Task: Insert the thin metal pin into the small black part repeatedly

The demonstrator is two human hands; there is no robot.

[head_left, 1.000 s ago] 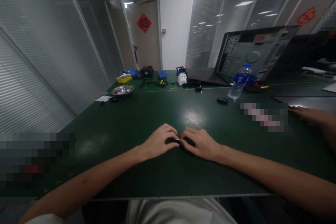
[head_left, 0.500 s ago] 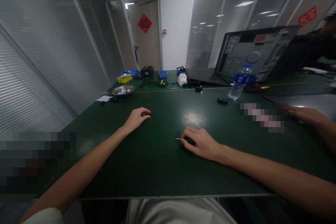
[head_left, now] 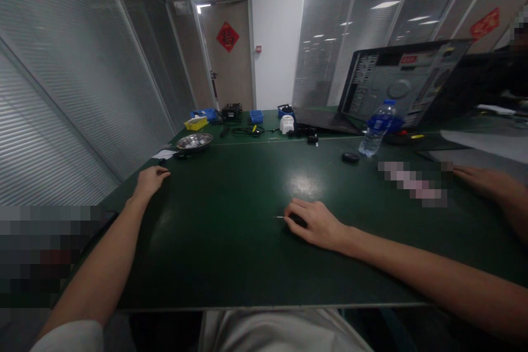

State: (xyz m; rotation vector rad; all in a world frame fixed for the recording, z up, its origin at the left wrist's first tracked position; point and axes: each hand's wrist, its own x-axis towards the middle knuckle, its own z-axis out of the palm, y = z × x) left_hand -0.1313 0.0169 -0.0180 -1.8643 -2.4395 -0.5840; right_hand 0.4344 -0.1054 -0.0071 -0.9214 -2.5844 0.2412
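Note:
My left hand (head_left: pixel 152 181) is at the left side of the green table (head_left: pixel 231 253), near its edge. Its fingers are pinched together, and whatever lies between them is too small and dark to name. Just beyond the fingertips lies a small black item (head_left: pixel 162 162), beside a white paper (head_left: pixel 164 154). My right hand (head_left: pixel 315 224) rests on the middle of the table, closed around a small screwdriver (head_left: pixel 297 220). The thin metal shaft points left, and the fingers partly cover the black handle.
A metal bowl (head_left: pixel 194 142) with small items stands back left. Beyond are a yellow tray (head_left: pixel 196 124), a blue tray (head_left: pixel 256 116) and cables. To the right are a black mouse-like object (head_left: pixel 350 158), a water bottle (head_left: pixel 374 129), a computer case (head_left: pixel 400 85) and another person's hand (head_left: pixel 487 180).
My left hand has moved left, from near the table's middle toward its left edge; the small dark thing it held no longer shows clearly. My right hand stays put with the screwdriver.

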